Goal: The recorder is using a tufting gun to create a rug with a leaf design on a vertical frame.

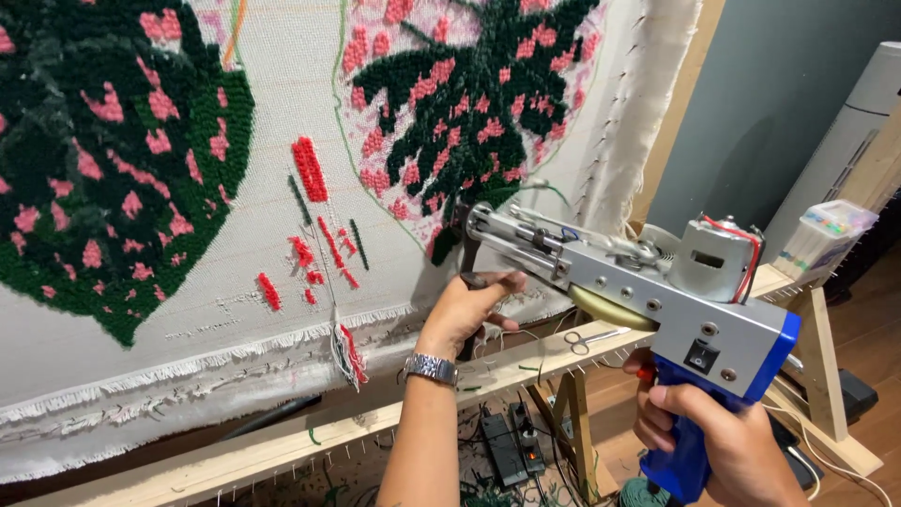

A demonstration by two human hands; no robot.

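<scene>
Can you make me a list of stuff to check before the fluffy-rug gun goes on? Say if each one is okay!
1. Right hand wrapped around the blue grip of the tufting gun: ok.
2. Left hand on the front handle under the gun's nose: ok.
3. Needle tip up against the cloth, at the bottom edge of the dark green and pink leaf: ok.
4. Yarn threaded through the needle: cannot tell, too small to see.
5. Scissors lying on the wooden frame rail, right below the gun: not ok, they sit close to the work.
6. Cloth stretched flat on the frame: ok where visible.
</scene>
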